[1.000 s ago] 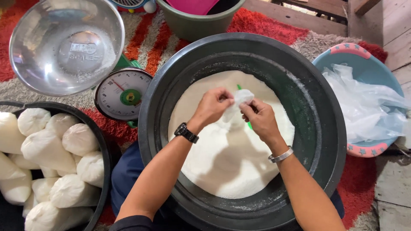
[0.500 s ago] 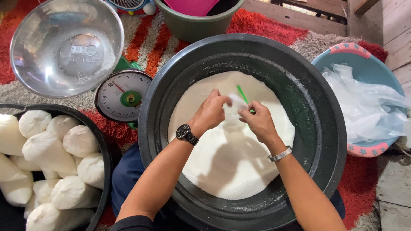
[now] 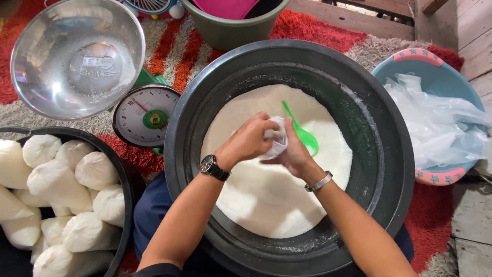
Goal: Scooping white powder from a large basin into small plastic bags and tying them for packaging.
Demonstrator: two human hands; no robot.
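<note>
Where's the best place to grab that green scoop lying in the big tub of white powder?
Probably the thin handle of the green scoop, from above at its far end. It angles up-left clear of the powder, while the bowl end lies beside the right hand.

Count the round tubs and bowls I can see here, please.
5: the big dark tub under both hands, a black tub of filled bags at left, a steel bowl upper left, a green tub on top, a blue basin at right.
</note>
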